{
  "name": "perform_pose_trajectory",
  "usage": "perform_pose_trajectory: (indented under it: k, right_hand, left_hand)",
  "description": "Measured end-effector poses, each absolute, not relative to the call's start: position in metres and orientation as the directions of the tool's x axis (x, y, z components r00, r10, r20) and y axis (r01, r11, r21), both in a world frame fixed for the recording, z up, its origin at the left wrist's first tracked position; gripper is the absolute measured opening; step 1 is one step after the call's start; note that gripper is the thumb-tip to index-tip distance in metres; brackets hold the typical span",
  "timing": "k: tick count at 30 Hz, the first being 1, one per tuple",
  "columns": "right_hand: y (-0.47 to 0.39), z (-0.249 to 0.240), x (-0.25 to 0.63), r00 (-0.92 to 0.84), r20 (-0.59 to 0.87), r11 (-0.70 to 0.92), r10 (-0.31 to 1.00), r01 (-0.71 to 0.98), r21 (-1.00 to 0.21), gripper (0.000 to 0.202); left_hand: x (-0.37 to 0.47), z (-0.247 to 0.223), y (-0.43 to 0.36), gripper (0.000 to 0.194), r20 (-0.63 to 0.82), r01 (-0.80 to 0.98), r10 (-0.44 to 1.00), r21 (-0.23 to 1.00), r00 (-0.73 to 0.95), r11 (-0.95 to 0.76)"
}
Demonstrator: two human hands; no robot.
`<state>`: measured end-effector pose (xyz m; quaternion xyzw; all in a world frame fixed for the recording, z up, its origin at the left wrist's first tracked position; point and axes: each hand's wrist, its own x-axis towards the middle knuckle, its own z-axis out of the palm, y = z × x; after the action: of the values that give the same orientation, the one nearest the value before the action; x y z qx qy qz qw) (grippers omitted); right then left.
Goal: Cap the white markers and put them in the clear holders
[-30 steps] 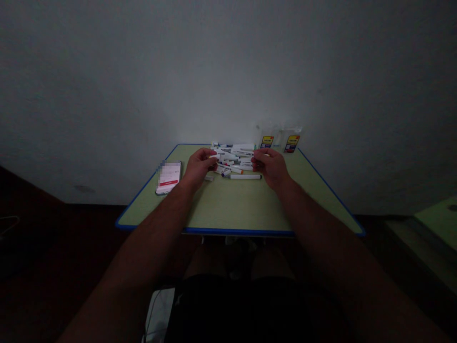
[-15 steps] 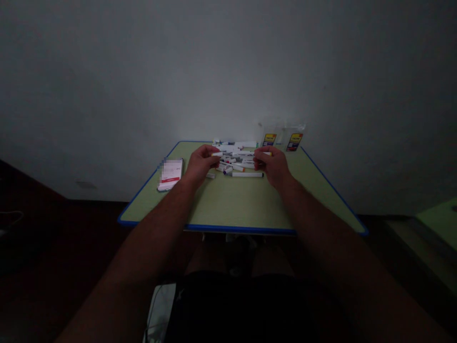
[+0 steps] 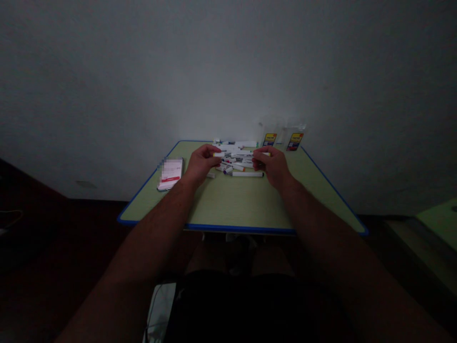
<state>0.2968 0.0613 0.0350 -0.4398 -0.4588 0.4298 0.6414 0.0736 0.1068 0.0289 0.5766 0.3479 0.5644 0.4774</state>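
Observation:
My left hand [image 3: 200, 165] pinches a short white marker cap [image 3: 219, 155] with a yellow end between thumb and fingers. Opposite it, my right hand [image 3: 274, 165] grips a white marker [image 3: 242, 154] that has yellow at its far right end and points left toward the cap. A small gap seems to separate the two, though the dim light blurs the marker's tip. Beneath and behind both hands lies a loose pile of white markers [image 3: 239, 168] with coloured ends. One black-ended marker [image 3: 247, 174] lies flat at the pile's near side.
A phone [image 3: 170, 174] with a lit screen rests on the left of the green, blue-edged table [image 3: 243, 205]. Two clear plastic packages [image 3: 269, 139] with yellow labels stand at the back right, by the wall [image 3: 228, 71]. A white marker part [image 3: 211, 176] lies beside my left wrist.
The cap in my left hand has shifted slightly right, and the marker in my right hand slightly left, so they are a little closer. Both grips stay the same.

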Motion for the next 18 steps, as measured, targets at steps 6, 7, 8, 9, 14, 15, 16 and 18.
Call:
perform_pose_trajectory:
  k: [6,7,8,9,14,15,16,18]
  right_hand:
    - [0.0631,0.0333,0.2963,0.192,0.205,0.235,0.96,-0.154,-0.96,0.02]
    - [0.0631,0.0334,0.2961,0.189,0.2,0.23,0.961,-0.153,-0.961,0.02]
    - [0.063,0.0336,0.2959,0.186,0.195,0.225,0.963,-0.153,-0.962,0.02]
    - [0.0629,0.034,0.2956,0.179,0.189,0.217,0.966,-0.154,-0.964,0.02]
    - [0.0616,0.0357,0.2947,0.126,0.162,0.183,0.979,-0.176,-0.967,0.02]
    - [0.0614,0.0358,0.2946,0.118,0.162,0.182,0.98,-0.179,-0.967,0.019]
    - [0.0611,0.0358,0.2946,0.114,0.165,0.183,0.98,-0.182,-0.966,0.019]
    - [0.0606,0.0358,0.2947,0.112,0.172,0.191,0.979,-0.19,-0.963,0.019]
  left_hand:
    - [0.0743,0.0298,0.1054,0.026,0.319,-0.127,0.937,0.945,0.141,-0.302]
    - [0.0744,0.0299,0.1052,0.026,0.32,-0.126,0.937,0.944,0.142,-0.304]
    - [0.0745,0.0298,0.1052,0.026,0.323,-0.125,0.936,0.943,0.143,-0.307]
    - [0.0745,0.0297,0.1053,0.025,0.328,-0.126,0.934,0.942,0.143,-0.311]
    - [0.0739,0.0276,0.1077,0.026,0.344,-0.153,0.927,0.934,0.148,-0.322]
    - [0.0738,0.0272,0.1081,0.026,0.345,-0.16,0.927,0.933,0.148,-0.322]
    - [0.0737,0.027,0.1083,0.026,0.344,-0.163,0.927,0.933,0.148,-0.32]
    - [0.0737,0.0271,0.1082,0.026,0.338,-0.161,0.93,0.935,0.144,-0.315]
